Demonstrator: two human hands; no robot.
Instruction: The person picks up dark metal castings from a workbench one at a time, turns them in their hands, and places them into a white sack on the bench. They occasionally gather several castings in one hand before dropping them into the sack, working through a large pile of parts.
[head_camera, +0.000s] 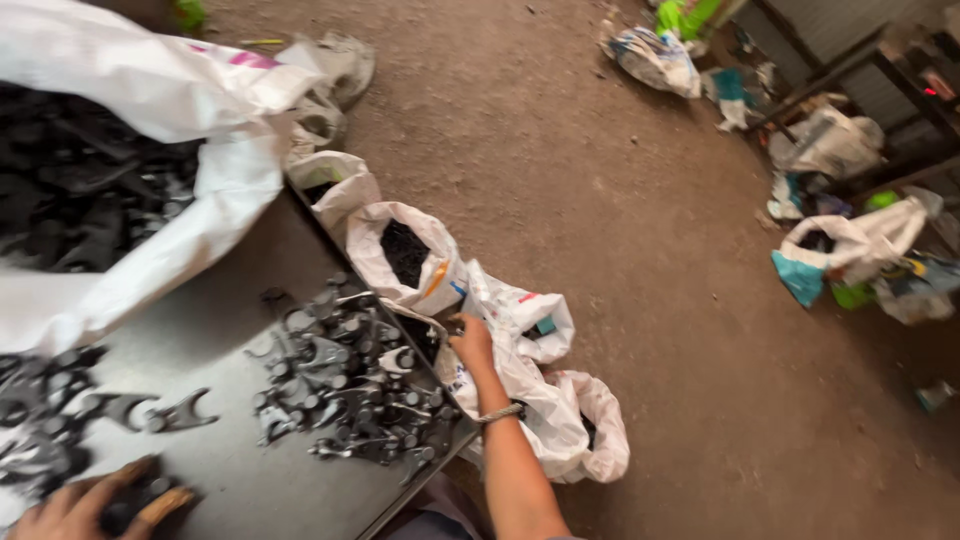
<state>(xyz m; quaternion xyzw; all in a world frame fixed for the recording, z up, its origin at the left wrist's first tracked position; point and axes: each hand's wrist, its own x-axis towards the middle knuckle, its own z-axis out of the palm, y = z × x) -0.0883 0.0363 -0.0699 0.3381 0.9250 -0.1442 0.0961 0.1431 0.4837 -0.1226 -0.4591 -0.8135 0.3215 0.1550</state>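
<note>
The right hand (472, 343), mid-frame just below centre, is reaching off the edge of the dark metal table (235, 470) toward the white plastic bags (530, 390) slumped against the table's side; its fingers are curling at a bag's rim, though whether they are pinching the plastic or a part cannot be told. The left hand (85, 508), at the lower left corner, is closing over a small dark metal part (135, 498) with a tan edge, resting on the table. Between the hands a heap of forked grey castings (345, 385) is lying jumbled, pointing every way. One loose casting (180, 412), left of the heap, is lying flat with its long axis running roughly left to right and its open fork facing the right of the frame. A large white sack (150, 150) of dark parts is filling the upper left. Judging by this, the reach would go better with the bag mouth held wide and steady, and parts lifted singly by the shank so the forks are not snagging neighbours.
</note>
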